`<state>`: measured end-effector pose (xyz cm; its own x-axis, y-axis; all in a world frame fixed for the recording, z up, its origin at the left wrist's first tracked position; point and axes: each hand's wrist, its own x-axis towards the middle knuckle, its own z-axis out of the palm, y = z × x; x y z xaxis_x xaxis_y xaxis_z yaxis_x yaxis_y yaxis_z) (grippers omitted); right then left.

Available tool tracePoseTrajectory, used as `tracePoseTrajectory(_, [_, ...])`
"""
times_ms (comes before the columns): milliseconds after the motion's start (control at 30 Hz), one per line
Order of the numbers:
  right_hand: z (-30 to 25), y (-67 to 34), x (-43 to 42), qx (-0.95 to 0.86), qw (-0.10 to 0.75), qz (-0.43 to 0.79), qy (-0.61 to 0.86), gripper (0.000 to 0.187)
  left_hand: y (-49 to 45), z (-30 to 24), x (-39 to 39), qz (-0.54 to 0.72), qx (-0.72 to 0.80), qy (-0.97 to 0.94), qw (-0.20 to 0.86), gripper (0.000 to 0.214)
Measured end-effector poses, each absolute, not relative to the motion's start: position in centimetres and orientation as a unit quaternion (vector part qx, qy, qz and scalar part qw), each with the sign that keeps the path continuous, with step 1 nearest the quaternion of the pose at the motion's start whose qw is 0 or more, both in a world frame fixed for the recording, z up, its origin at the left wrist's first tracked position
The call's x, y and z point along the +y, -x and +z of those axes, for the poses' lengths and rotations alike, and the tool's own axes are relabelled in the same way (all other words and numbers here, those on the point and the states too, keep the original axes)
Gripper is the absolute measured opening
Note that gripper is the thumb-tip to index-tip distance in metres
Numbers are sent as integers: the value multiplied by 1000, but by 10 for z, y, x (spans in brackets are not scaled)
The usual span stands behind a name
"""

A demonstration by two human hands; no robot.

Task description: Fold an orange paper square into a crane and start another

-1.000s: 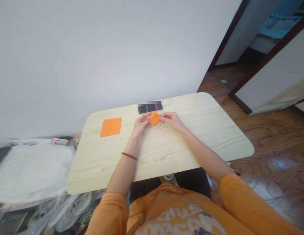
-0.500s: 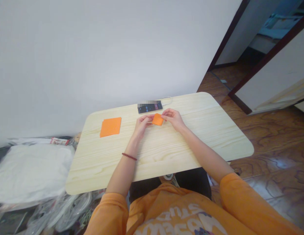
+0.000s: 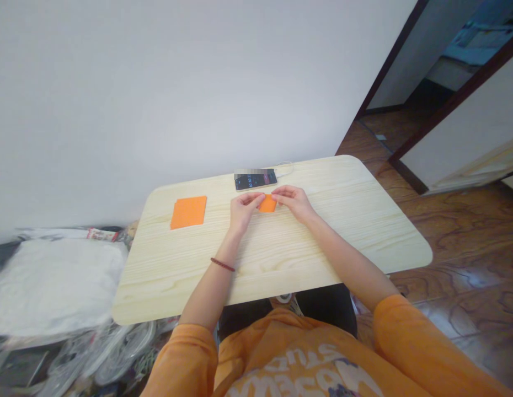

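Paper [image 3: 267,204] is pinched by left hand [image 3: 242,210] and right hand [image 3: 297,203]

Phone [image 3: 256,180] just beyond hands [image 3: 242,212], gap seemingly narrow

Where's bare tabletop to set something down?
The tabletop has broad bare patches between the right forearm and the right edge, and between the orange sheets, left forearm and near edge. Crowded: far middle, where left hand and right hand hold a small orange piece near the phone.

Orange shirt [image 3: 289,353]: upside-down "STUD"; phone [image 3: 256,180]: digits beginning "00", rest unclear.
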<state>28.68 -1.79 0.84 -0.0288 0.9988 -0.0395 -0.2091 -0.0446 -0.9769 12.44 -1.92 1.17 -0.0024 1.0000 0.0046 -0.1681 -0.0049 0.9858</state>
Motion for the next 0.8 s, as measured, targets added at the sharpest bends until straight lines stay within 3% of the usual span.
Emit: tracePoseTrajectory(800, [11,-289,-20,-450,549,526,468,24,-127,15,-23,557,456,-447,531,25])
